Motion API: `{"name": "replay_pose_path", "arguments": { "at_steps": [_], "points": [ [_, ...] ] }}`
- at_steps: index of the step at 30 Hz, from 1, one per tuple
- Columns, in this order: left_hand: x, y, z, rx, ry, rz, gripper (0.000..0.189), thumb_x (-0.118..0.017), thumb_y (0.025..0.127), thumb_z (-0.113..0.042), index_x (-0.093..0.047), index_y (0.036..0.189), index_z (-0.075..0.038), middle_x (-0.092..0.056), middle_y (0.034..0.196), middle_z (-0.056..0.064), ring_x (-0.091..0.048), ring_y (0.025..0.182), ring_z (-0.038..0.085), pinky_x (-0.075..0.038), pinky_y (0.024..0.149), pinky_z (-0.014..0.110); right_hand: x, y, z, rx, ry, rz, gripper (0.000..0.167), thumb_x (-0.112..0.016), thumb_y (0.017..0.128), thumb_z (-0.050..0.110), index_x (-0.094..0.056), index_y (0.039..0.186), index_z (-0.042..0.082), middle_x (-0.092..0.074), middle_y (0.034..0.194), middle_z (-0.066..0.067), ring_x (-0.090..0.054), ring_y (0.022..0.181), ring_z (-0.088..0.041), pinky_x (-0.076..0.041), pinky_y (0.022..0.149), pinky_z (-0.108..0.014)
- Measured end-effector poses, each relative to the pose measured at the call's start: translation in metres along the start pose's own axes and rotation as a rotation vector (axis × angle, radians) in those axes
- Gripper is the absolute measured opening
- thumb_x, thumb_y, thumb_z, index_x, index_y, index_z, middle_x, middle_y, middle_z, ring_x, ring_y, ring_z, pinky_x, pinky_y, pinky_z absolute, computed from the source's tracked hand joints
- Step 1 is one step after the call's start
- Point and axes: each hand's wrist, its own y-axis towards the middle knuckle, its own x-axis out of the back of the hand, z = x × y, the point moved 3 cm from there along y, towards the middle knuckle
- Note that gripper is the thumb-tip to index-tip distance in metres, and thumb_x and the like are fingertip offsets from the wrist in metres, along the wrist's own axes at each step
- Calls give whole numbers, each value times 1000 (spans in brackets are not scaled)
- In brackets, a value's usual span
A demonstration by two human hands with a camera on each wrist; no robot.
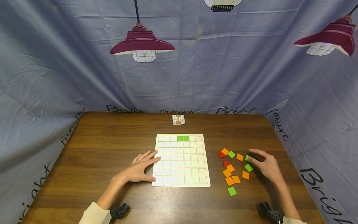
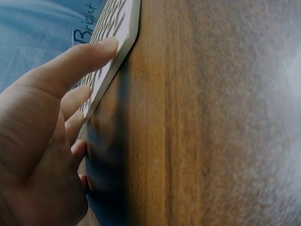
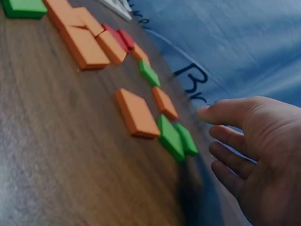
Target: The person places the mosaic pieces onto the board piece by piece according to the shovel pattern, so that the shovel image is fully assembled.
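A white square grid board [image 1: 179,161] lies on the table, with two green square tiles [image 1: 183,138] side by side in its top row. My left hand [image 1: 139,169] rests at the board's left edge, fingers spread and the thumb on its lower left corner. To the right of the board, my right hand [image 1: 267,165] is beside a green tile [image 1: 247,158]. In the right wrist view its fingers [image 3: 230,167] are loosely bent, apart from the green tiles [image 3: 170,136], and hold nothing. Loose orange tiles [image 1: 236,179] and two red pieces [image 1: 226,163] lie nearby.
A small card [image 1: 178,119] with a printed grid picture lies behind the board near the table's back edge. The brown wooden table [image 1: 112,140] meets a blue-grey curtain [image 1: 195,77] at the back and both sides.
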Motion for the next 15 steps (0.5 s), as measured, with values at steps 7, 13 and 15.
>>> {"name": "replay_pose_path", "arguments": {
  "at_steps": [7,13,15],
  "points": [
    [-1,0,1,3,4,5,84,-78,83,-42,-42,154,-15,-21,164,10,-10,149,40,-4,112,66,-10,-2,-12,-5,-31,17,42,-71,95,23,-65,129,0,-63,126,-25,-62,108,-42,-52,85,-47],
    [-1,0,2,2,2,-1,84,-78,82,-42,-42,154,-15,-21,164,10,-10,149,40,-5,112,67,-10,-2,-14,5,-36,5,39,-72,94,22,-67,127,2,-63,126,-23,-62,106,-40,-52,82,-33],
    [-1,0,2,-2,-1,-3,84,-78,83,-41,-42,154,-15,-21,164,10,-10,149,40,-4,112,68,-10,-2,-14,11,-38,3,39,-73,93,21,-68,126,2,-63,126,-22,-62,106,-39,-49,79,-21]
  ]
}}
